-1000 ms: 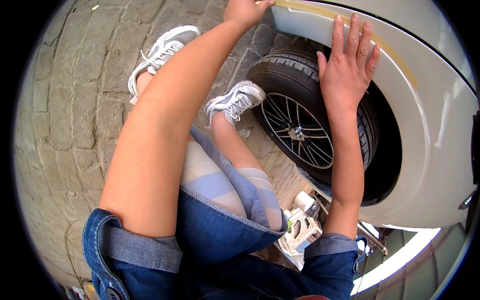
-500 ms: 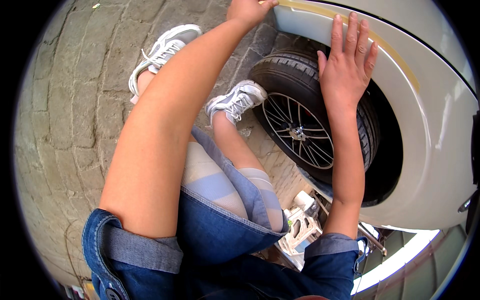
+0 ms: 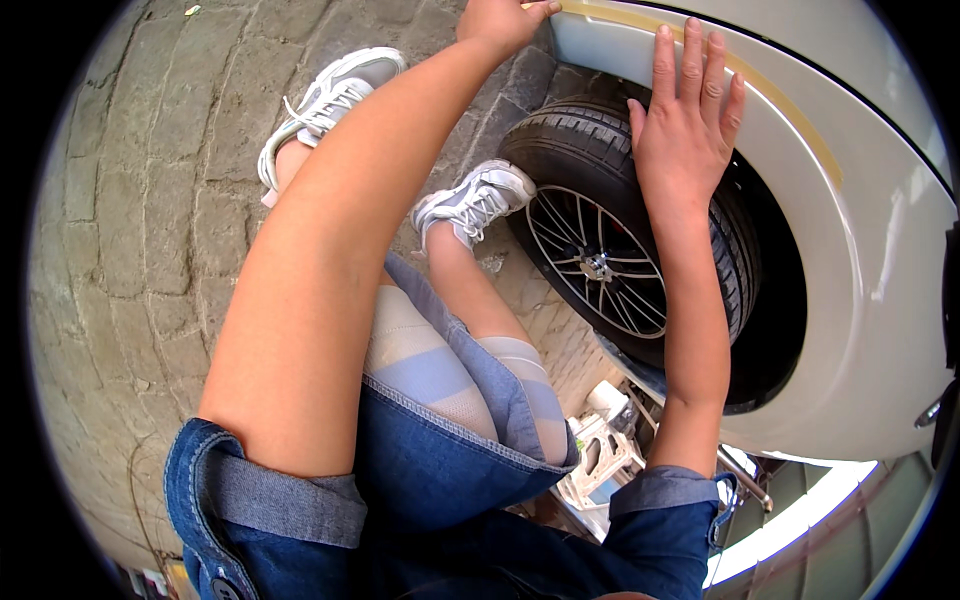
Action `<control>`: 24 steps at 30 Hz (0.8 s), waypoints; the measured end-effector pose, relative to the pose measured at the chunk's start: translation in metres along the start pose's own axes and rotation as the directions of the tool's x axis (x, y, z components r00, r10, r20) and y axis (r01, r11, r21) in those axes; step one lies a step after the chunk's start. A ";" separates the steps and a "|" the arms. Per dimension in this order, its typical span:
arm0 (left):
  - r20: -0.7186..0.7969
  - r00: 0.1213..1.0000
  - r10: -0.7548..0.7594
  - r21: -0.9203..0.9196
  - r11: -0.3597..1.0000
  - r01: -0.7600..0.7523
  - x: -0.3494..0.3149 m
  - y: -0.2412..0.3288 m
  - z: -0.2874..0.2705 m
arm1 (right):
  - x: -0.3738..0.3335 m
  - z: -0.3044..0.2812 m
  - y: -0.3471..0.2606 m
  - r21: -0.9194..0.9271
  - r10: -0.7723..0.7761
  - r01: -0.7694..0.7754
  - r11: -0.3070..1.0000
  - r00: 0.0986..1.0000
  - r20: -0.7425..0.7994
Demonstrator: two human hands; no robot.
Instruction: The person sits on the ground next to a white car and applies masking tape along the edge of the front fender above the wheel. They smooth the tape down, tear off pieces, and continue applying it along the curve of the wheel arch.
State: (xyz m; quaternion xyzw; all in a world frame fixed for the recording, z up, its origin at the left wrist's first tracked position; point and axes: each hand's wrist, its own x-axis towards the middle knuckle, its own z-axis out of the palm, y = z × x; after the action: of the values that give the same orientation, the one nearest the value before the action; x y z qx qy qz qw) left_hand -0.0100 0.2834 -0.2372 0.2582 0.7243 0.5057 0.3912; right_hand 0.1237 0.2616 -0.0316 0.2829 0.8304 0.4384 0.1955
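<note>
A strip of tan masking tape [image 3: 795, 118] runs along the pale car fender [image 3: 850, 300], above the wheel arch. At the top, my left hand [image 3: 500, 24] is closed in a pinch on the tape's far left end, by the fender's edge. My right hand [image 3: 682, 145] lies open, its fingers spread across the tape and the fender over the arch. Below the palm stands the wheel, a black tire [image 3: 575, 140] around a silver multi-spoke rim [image 3: 597, 266]. My right forearm covers part of the tire.
Stone paving [image 3: 170, 200] spreads to the left. My grey-and-white sneakers [image 3: 480, 200] rest on it, one close to the tire. Behind the wheel, near my right elbow, stands a white plastic rack [image 3: 603, 455] with a white roll [image 3: 607, 400] by it.
My right hand has shifted slightly left and up along the tape. My left hand keeps its pinch at the tape's end, almost in the same spot.
</note>
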 end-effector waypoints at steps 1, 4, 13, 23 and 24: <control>0.004 1.000 -0.002 0.000 1.000 0.002 0.000 0.000 0.000 | 0.000 0.000 0.000 0.002 0.000 0.000 1.000 1.000 0.001; -0.001 1.000 0.022 -0.040 0.999 -0.022 -0.005 0.002 -0.003 | 0.000 0.001 -0.001 0.004 -0.002 0.002 1.000 1.000 0.006; -0.014 0.999 0.044 -0.015 0.999 -0.045 0.003 -0.006 0.005 | 0.002 0.002 -0.005 -0.008 -0.021 0.021 1.000 1.000 0.016; -0.004 1.000 0.031 -0.058 0.998 -0.031 -0.001 -0.002 0.003 | 0.004 0.004 -0.008 -0.028 -0.044 0.044 0.999 0.999 0.004; -0.008 1.000 0.027 -0.060 0.998 -0.027 0.000 -0.001 0.003 | 0.004 0.005 -0.009 -0.029 -0.043 0.043 0.999 0.999 -0.003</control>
State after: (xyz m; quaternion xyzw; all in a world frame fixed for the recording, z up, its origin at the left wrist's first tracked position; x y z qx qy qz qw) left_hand -0.0072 0.2841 -0.2390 0.2543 0.7065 0.5334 0.3894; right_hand 0.1206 0.2630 -0.0423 0.2614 0.8302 0.4464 0.2076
